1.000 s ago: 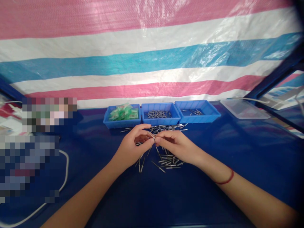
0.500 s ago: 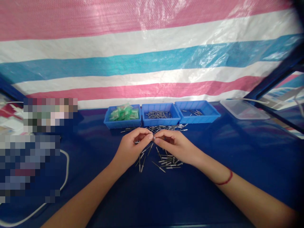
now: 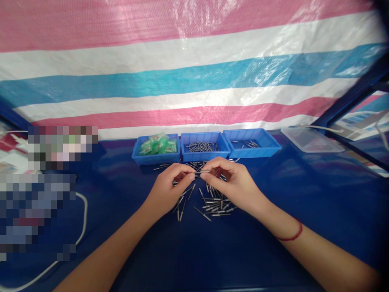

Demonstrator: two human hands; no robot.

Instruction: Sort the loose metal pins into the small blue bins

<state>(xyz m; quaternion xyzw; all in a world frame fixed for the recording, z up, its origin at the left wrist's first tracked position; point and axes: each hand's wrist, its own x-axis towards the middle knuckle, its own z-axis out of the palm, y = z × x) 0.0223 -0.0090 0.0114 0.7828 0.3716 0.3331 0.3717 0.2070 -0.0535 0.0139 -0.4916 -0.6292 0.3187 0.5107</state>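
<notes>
My left hand [image 3: 167,188] is closed in a pinch, thumb against forefinger, at one end of a thin blind rivet [image 3: 197,173]. At the rivet's other end, the thumb and forefinger of my right hand [image 3: 238,184] are pinched too. The fingers cover part of the rivet; whether more than one is held, I cannot tell. Loose blind rivets [image 3: 217,205] lie below and between my hands on the blue table [image 3: 188,251]. More of them are scattered behind my fingers, partly hidden.
Three blue bins stand in a row: the left bin [image 3: 155,159] holds green-and-clear packets, the middle bin [image 3: 206,156] many rivets, the right bin [image 3: 258,153] a few. A clear plastic lid [image 3: 313,140] lies to their right. A white cable [image 3: 86,219] curves at left.
My right hand has shifted slightly up and right, and more of the rivet shows between the fingertips. My left hand is almost where it was.
</notes>
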